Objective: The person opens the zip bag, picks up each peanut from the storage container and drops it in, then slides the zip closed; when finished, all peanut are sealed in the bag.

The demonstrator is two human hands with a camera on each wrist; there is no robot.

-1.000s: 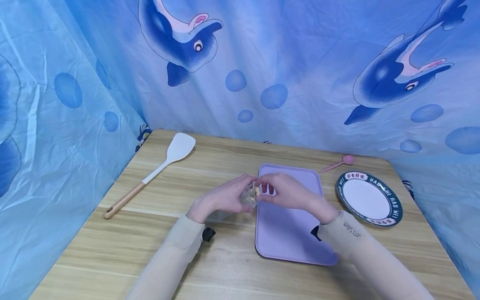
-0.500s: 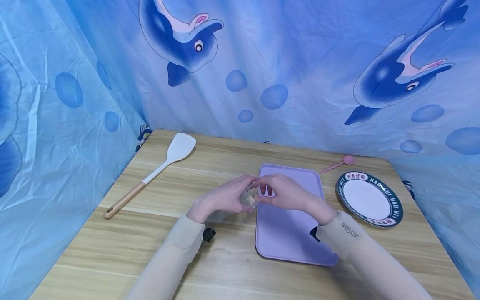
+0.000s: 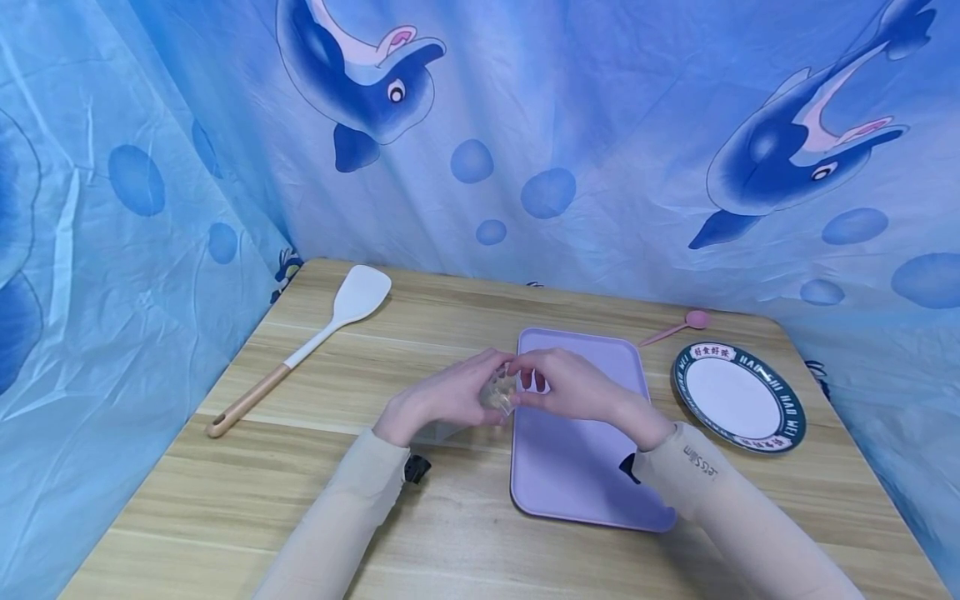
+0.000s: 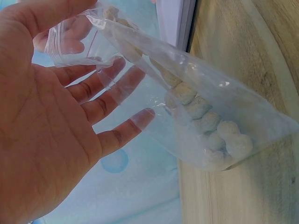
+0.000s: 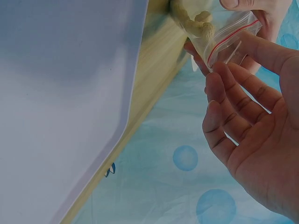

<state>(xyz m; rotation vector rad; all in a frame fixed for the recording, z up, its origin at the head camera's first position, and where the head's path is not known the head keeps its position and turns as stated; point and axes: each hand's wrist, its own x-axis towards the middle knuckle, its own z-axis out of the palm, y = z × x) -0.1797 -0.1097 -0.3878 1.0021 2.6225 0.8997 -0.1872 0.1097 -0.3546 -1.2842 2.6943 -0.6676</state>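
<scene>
A clear zip-lock bag (image 3: 498, 393) of peanuts hangs between both hands over the left edge of the purple tray (image 3: 577, 475). My left hand (image 3: 450, 390) holds it near the top; in the left wrist view its other fingers spread along the plastic. Unshelled peanuts (image 4: 203, 114) lie along the bag's lower side, tilted down over the table. My right hand (image 3: 573, 383) pinches the edge of the bag's mouth between thumb and fingertip. Beside that pinch, the right wrist view shows the red zip line (image 5: 229, 39).
A white spatula (image 3: 330, 329) with a wooden handle lies at the left on the wooden table (image 3: 450, 533). Right of the tray is a green-rimmed plate (image 3: 735, 398), with a small pink spoon (image 3: 686, 323) behind it. A blue dolphin-print curtain (image 3: 615, 150) surrounds the table's back and sides.
Both hands stay almost in place. Between them the bag's mouth shifts slightly, and the pale peanuts near it show less than a second ago.
</scene>
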